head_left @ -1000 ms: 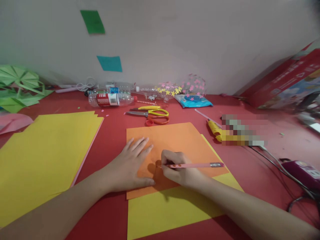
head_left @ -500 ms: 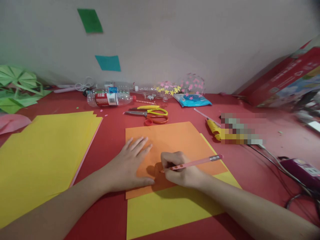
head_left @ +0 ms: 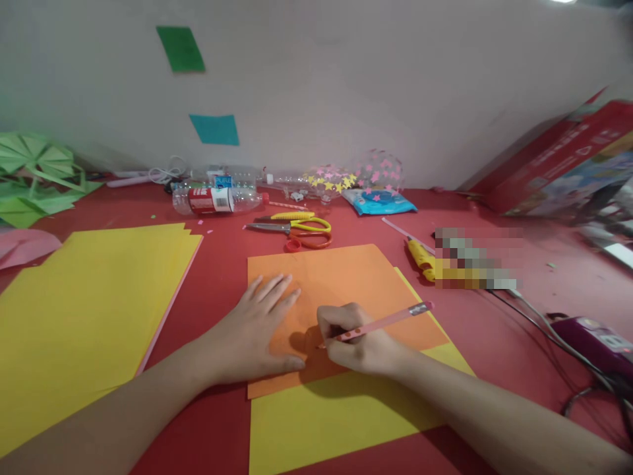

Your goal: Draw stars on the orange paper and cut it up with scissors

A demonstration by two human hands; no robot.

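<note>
An orange paper sheet (head_left: 346, 284) lies on a yellow sheet (head_left: 336, 415) on the red table. My left hand (head_left: 260, 326) rests flat on the orange sheet's left part, fingers stretched out. My right hand (head_left: 359, 340) is closed on a pink pencil (head_left: 386, 321), whose tip touches the orange sheet just right of my left thumb. The pencil's eraser end points up and to the right.
A stack of yellow sheets (head_left: 89, 310) lies at the left. Scissors (head_left: 297, 226), a plastic bottle (head_left: 217, 198) and a star-dotted clear bag (head_left: 366, 175) lie toward the wall. A yellow glue gun (head_left: 422, 258), cables and a purple device (head_left: 593, 340) are at the right, and green folded paper (head_left: 34, 175) far left.
The pencil's rear end has swung upward from level to tilted, and its tip has shifted slightly down the orange sheet. My left hand has stayed flat in place.
</note>
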